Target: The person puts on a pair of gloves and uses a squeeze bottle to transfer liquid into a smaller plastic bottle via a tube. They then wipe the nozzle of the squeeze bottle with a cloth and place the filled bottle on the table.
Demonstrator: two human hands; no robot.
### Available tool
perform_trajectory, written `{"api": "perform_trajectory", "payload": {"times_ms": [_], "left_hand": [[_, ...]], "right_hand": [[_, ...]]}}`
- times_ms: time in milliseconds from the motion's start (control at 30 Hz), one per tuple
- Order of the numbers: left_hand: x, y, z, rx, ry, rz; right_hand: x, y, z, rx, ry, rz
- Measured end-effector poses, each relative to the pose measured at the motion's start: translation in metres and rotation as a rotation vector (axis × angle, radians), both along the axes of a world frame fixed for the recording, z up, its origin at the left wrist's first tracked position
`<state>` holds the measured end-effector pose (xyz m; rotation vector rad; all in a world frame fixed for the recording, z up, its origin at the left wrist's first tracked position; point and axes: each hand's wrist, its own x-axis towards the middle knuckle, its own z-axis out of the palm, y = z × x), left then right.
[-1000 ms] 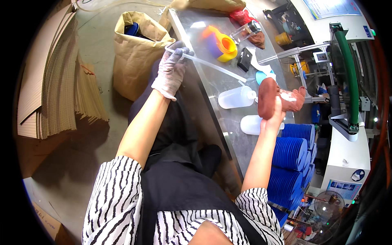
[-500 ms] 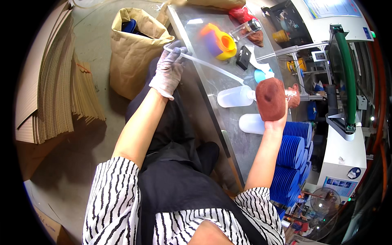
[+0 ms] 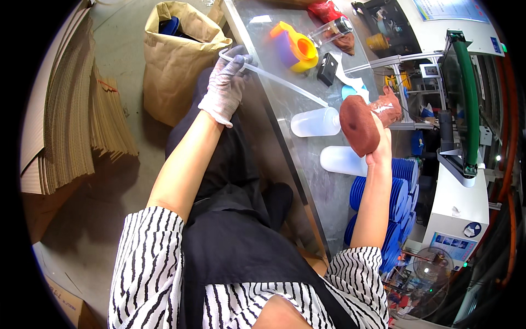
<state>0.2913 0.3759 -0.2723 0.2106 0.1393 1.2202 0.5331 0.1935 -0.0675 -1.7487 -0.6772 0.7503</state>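
My left hand [image 3: 224, 90], in a pale glove with dark fingertips, is closed around the bent upper end of a thin translucent tube [image 3: 285, 84]. The tube slants right, its other end beside the shoulder of a translucent white bottle [image 3: 315, 122]; I cannot tell whether they are joined. My bare right hand [image 3: 381, 145] grips a rounded reddish-brown fabric pad [image 3: 359, 125], most of its fingers hidden behind it. Crumpled brown cloth [image 3: 387, 107] shows just past the pad. A second translucent bottle [image 3: 342, 161] stands just nearer to me, partly behind the right hand.
On the grey table [image 3: 274, 55] are a yellow-and-purple container [image 3: 296, 49], a black box [image 3: 327, 69] and a clear jar [image 3: 331, 31]. Stacked blue discs [image 3: 397, 192] stand at right. A paper sack [image 3: 178, 71] and cardboard sheets [image 3: 66, 109] are at left.
The right hand has turned the brown pad, and its wrist has shifted slightly right. More of the crumpled brown cloth shows. My left hand keeps its hold on the tube, nearly still.
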Motion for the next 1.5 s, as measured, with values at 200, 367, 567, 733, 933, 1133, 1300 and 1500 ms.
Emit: {"api": "perform_trajectory", "payload": {"times_ms": [200, 367, 567, 733, 933, 1133, 1300, 1500], "left_hand": [[-0.002, -0.004, 0.003, -0.027, 0.048, 0.014], [-0.001, -0.004, -0.001, -0.023, 0.076, -0.004], [-0.004, -0.002, -0.002, -0.028, 0.108, 0.007], [-0.003, 0.0, -0.003, -0.021, 0.107, 0.01], [-0.002, 0.003, -0.006, -0.03, 0.118, 0.018], [-0.005, 0.0, -0.003, -0.02, 0.108, 0.003], [-0.004, 0.0, -0.003, -0.012, 0.089, 0.026], [-0.005, 0.002, -0.006, -0.053, 0.095, 0.023]], "right_hand": [[-0.012, 0.008, -0.005, 0.024, -0.123, 0.073], [0.005, 0.007, -0.004, -0.01, -0.141, 0.064], [-0.001, 0.007, -0.003, -0.025, -0.109, 0.123], [0.006, 0.008, -0.005, 0.018, -0.079, 0.095], [0.004, 0.005, -0.008, 0.005, -0.119, 0.082], [0.009, 0.005, -0.011, 0.029, -0.119, 0.087], [0.007, 0.006, -0.011, 0.052, -0.136, 0.069], [0.005, 0.004, -0.012, 0.044, -0.109, 0.074]]}}
